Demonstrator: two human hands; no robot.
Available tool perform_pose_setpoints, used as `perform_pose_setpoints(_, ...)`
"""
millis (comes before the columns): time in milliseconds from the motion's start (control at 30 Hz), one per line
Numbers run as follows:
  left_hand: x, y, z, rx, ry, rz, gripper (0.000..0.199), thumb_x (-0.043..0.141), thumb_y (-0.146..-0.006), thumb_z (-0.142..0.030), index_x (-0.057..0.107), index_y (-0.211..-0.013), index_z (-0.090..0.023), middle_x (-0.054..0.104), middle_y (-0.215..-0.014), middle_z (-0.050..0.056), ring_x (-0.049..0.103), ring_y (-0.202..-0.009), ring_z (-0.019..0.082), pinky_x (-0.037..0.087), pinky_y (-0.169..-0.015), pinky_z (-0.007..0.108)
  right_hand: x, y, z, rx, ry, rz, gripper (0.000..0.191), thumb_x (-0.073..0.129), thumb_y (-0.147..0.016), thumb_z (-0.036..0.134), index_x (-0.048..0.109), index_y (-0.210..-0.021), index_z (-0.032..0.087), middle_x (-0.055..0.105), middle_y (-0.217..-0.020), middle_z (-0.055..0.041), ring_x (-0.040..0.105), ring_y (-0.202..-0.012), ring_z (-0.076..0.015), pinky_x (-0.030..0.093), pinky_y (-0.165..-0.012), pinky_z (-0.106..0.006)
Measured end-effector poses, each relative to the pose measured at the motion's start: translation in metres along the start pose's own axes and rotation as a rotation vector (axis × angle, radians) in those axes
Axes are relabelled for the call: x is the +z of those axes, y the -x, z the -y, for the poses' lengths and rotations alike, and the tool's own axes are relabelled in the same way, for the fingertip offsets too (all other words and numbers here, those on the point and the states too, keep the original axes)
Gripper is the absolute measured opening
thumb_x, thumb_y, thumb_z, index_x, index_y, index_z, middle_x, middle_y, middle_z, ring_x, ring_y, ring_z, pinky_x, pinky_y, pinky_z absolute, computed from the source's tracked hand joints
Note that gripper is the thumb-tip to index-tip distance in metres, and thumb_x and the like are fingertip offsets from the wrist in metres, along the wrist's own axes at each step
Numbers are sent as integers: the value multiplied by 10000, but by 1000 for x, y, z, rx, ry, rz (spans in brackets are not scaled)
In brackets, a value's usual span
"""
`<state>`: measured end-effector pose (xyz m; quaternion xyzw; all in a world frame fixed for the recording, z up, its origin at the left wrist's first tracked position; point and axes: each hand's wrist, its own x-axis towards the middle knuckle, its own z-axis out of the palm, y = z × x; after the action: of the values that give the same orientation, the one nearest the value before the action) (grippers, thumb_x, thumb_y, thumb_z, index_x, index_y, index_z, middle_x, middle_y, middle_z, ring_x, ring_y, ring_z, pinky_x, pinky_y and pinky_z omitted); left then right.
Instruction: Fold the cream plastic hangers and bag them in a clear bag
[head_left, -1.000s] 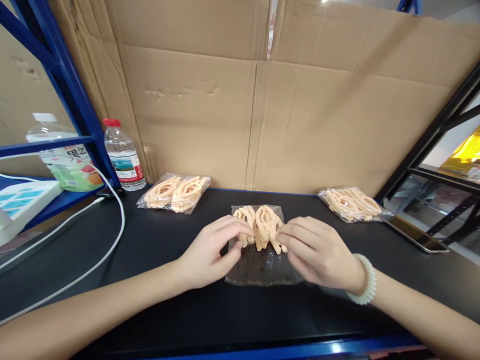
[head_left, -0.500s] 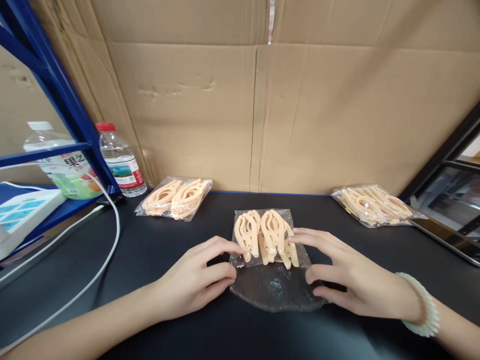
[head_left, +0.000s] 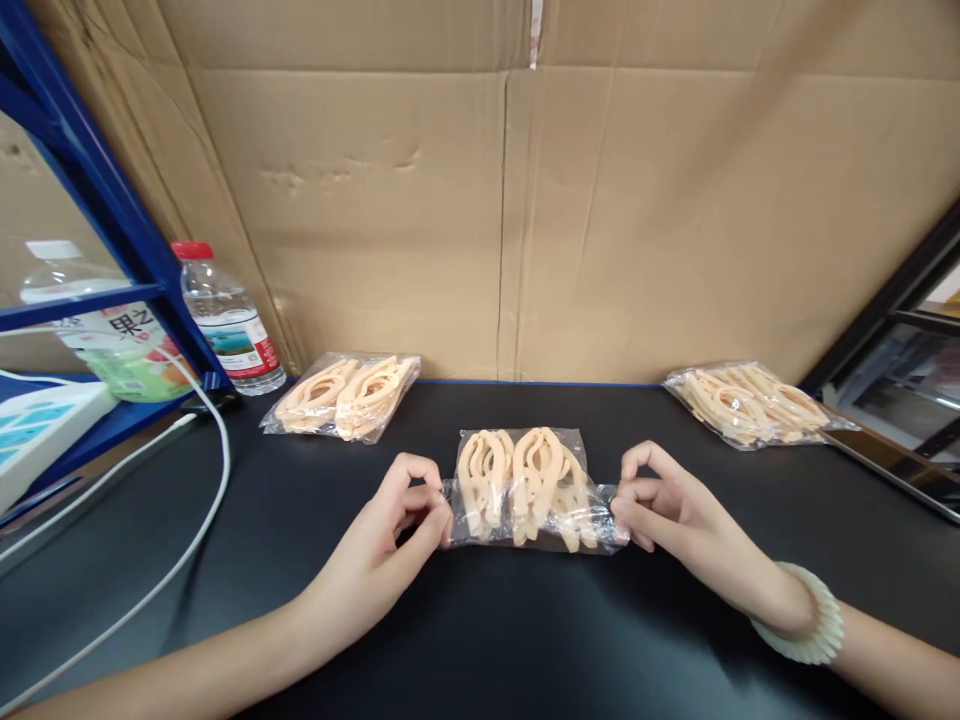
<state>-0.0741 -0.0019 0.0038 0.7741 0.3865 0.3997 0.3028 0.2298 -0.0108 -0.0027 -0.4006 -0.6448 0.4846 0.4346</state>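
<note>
A clear plastic bag [head_left: 463, 525] lies on the black table in front of me, holding several beige looped pieces [head_left: 537, 465] that look like folded plastic hangers. Its near flap is folded up over their lower ends. My left hand [head_left: 394, 540] is closed, pinching the flap's left corner between thumb and fingers. At the opposite corner, my right hand [head_left: 679, 515] pinches the flap in the same way. A pale beaded bracelet [head_left: 806, 615] circles my right wrist.
Similar filled bags lie at the back left [head_left: 341, 395] and back right [head_left: 750, 405]. A red-capped water bottle [head_left: 232, 325] stands by the blue shelf frame [head_left: 142, 240]. A white cable [head_left: 214, 510] curves across the left side. A dark flat device [head_left: 900, 470] lies right.
The bag's near flap, previously spread flat toward me, is now folded up over the beige pieces. Both hands have gone from loosely spread fingers to pinching the flap's corners.
</note>
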Motion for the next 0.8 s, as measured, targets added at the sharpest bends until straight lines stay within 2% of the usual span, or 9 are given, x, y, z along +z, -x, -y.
perform_pose_setpoints(67, 0, 0, 0, 105, -130, 21, 123, 399, -951, -181, 454, -855, -235, 558, -709, -35, 554, -626, 111, 455, -592, 211, 1, -1, -5, -54, 33, 13, 195, 559, -955, 368, 428, -918, 228, 542, -672, 34, 476, -582, -118, 394, -524, -217)
perform_pose_setpoints(167, 0, 2, -2, 210, -292, 60, 209, 391, -935, -122, 537, -822, -218, 577, -745, -15, 566, -661, 109, 445, -618, 211, 0, -1, -7, -91, 179, 18, 184, 554, -953, 361, 546, -864, 200, 537, -707, 9, 503, -611, -123, 449, -563, -238)
perform_pose_setpoints(333, 3, 7, -6, 212, -312, 17, 192, 455, -885, -108, 591, -957, -222, 598, -778, -7, 595, -695, 116, 478, -649, 211, -6, -2, -3, -90, 290, 23, 216, 570, -935, 370, 702, -915, 199, 599, -751, -26, 571, -662, -144, 512, -634, -262)
perform_pose_setpoints(433, 2, 9, -6, 219, -301, 24, 252, 500, -827, -88, 603, -1009, -227, 596, -795, -7, 604, -717, 121, 496, -673, 217, -9, -2, -1, -113, 312, 83, 198, 654, -883, 374, 706, -992, 217, 566, -804, -24, 566, -720, -151, 534, -691, -269)
perform_pose_setpoints(533, 1, 8, -4, 200, -310, 41, 281, 556, -781, -69, 620, -1006, -224, 607, -801, -11, 613, -713, 117, 503, -675, 208, -10, -3, -4, -148, 326, 153, 342, 773, -783, 354, 676, -1090, 238, 532, -870, -19, 549, -726, -142, 549, -719, -272)
perform_pose_setpoints(667, 0, 5, 3, 258, -339, 37, 249, 556, -825, -66, 650, -998, -219, 625, -794, -3, 619, -713, 115, 503, -676, 205, -10, -6, -9, -256, 516, 98, 108, 621, -915, 301, 705, -951, 245, 541, -861, -30, 550, -714, -145, 511, -628, -253)
perform_pose_setpoints(733, -1, 4, 6, 310, -355, 33, 226, 524, -873, -77, 667, -974, -219, 635, -818, 11, 622, -733, 119, 500, -682, 211, -8, -8, -8, -303, 605, 58, 173, 560, -950, 288, 698, -858, 240, 528, -837, -32, 553, -727, -158, 495, -621, -266)
perform_pose_setpoints(800, -3, 2, 7, 338, -368, 27, 210, 508, -905, -101, 676, -954, -217, 621, -837, 24, 615, -742, 122, 494, -680, 218, -6, -9, -5, -352, 653, 19, 205, 527, -964, 285, 666, -824, 231, 530, -890, -42, 567, -791, -175, 502, -692, -295)
